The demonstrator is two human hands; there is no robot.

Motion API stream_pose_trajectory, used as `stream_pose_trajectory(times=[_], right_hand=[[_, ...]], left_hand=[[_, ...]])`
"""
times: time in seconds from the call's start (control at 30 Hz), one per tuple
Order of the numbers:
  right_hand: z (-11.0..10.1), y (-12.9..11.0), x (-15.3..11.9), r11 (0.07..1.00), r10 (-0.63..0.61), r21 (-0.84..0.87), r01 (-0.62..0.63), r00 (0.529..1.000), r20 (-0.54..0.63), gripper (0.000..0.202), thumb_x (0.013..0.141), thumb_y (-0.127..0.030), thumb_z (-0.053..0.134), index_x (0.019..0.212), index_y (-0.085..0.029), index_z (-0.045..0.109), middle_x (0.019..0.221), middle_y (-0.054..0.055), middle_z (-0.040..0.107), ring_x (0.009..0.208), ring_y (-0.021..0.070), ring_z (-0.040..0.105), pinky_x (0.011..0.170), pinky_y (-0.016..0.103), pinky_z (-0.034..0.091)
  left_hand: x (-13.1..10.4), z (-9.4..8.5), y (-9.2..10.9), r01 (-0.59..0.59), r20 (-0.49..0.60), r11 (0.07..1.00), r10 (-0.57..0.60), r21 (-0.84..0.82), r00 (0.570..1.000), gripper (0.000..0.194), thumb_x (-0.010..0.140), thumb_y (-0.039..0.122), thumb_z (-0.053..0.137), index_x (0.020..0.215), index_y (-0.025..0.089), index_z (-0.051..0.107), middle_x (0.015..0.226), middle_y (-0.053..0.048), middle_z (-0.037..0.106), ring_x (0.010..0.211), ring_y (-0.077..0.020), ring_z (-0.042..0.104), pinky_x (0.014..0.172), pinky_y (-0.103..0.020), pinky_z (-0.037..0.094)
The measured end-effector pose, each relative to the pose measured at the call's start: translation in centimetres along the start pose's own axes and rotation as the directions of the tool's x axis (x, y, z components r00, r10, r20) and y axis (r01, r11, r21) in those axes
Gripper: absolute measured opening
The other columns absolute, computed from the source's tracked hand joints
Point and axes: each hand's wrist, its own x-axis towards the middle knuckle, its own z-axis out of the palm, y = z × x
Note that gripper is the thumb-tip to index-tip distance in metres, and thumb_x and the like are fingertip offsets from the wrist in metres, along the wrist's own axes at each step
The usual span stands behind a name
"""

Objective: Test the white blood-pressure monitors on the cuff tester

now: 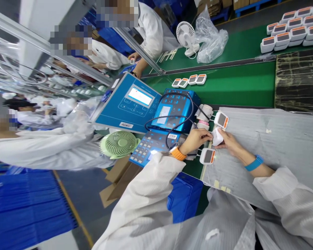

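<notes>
My right hand (228, 141), with a blue band on the wrist, grips a small white device (217, 136) tilted so that its screen does not show. My left hand (198, 139), wearing an orange watch, pinches at the device's left edge; what lies between its fingertips is too small to make out. Just above sits a second white device with a dark screen and orange strip (221, 119), a white lead at its left side. Below my hands a third such device (207, 156) lies with leads running to it and a small green light beside it.
Blue test instruments (169, 111) with looping black cables (181, 119) stand left of my hands. A green fan (121, 143) is farther left. Several finished-looking devices (189, 80) line the green bench beyond, with more stacked (298, 33) at far right. Co-workers in white (152, 29) sit opposite and left.
</notes>
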Motion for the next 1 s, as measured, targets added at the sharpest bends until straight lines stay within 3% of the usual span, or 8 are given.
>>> stream_pose_trajectory(times=[0.1,0.4,0.67,0.73,0.77,0.9,1.0], right_hand=[[0.0,0.0,-0.1,1.000,-0.006,-0.020,0.006,1.000,0.001,0.036,0.099,-0.049,0.059,0.102,-0.016,0.072,0.086,0.008,0.075,0.078,0.0197,0.071,0.062,0.031,0.065],[0.5,-0.4,-0.3,0.996,-0.013,-0.088,0.008,0.999,-0.048,0.028,0.099,-0.043,0.060,0.100,-0.018,0.072,0.087,0.006,0.075,0.079,0.0200,0.072,0.060,0.028,0.063],[1.4,-0.2,-0.4,0.989,-0.038,-0.142,0.027,0.996,-0.077,0.027,0.097,-0.045,0.060,0.099,-0.020,0.069,0.092,0.005,0.075,0.085,0.0204,0.072,0.062,0.026,0.062],[1.6,0.1,-0.1,0.983,-0.053,-0.179,0.036,0.995,-0.089,0.031,0.096,-0.049,0.060,0.103,-0.021,0.067,0.097,0.005,0.075,0.086,0.0208,0.072,0.061,0.026,0.061],[1.8,0.2,0.2,0.977,-0.063,-0.208,0.041,0.993,-0.097,0.033,0.095,-0.052,0.060,0.106,-0.021,0.066,0.098,0.005,0.075,0.087,0.0212,0.073,0.060,0.026,0.060],[2.1,0.2,0.6,0.906,-0.156,-0.412,0.098,0.982,-0.109,0.044,0.092,-0.057,0.063,0.116,-0.020,0.062,0.100,0.008,0.074,0.093,0.0247,0.072,0.070,0.029,0.059],[1.8,-0.2,-0.9,0.739,-0.266,-0.649,0.181,0.963,-0.034,0.055,0.091,-0.057,0.065,0.129,-0.019,0.057,0.118,0.014,0.069,0.112,0.0307,0.066,0.086,0.037,0.057]], left_hand=[[0.3,0.5,-0.1,0.029,-0.008,0.998,-0.029,-0.054,1.000,0.012,0.088,0.028,0.074,0.084,0.017,0.075,0.079,-0.003,0.076,0.069,-0.0148,0.068,0.069,-0.026,0.054],[0.4,0.2,-0.2,-0.040,0.020,0.996,0.042,-0.081,0.999,0.013,0.089,0.027,0.074,0.079,0.020,0.077,0.077,-0.002,0.076,0.072,-0.0146,0.070,0.072,-0.025,0.054],[0.6,0.0,-0.5,0.039,0.078,0.989,-0.029,-0.140,0.997,0.013,0.086,0.026,0.075,0.076,0.017,0.075,0.073,-0.003,0.076,0.070,-0.0159,0.071,0.069,-0.025,0.055],[0.5,-0.1,-0.6,0.075,0.093,0.981,-0.059,-0.179,0.994,0.011,0.086,0.027,0.075,0.083,0.017,0.073,0.073,-0.002,0.075,0.070,-0.0163,0.072,0.068,-0.025,0.056],[0.5,-0.2,-0.6,0.087,0.096,0.978,-0.070,-0.188,0.993,0.014,0.085,0.027,0.077,0.093,0.017,0.072,0.073,-0.002,0.075,0.070,-0.0163,0.072,0.068,-0.024,0.056],[1.1,-0.7,-0.4,0.019,0.123,1.000,-0.019,0.003,0.992,0.077,0.071,0.032,0.090,0.136,0.019,0.053,0.079,0.001,0.073,0.066,-0.0156,0.069,0.066,-0.024,0.053],[1.5,-1.1,-0.4,-0.047,0.151,0.982,0.019,0.182,0.988,0.073,0.074,0.032,0.087,0.137,0.020,0.053,0.086,0.001,0.071,0.070,-0.0160,0.068,0.068,-0.025,0.051]])
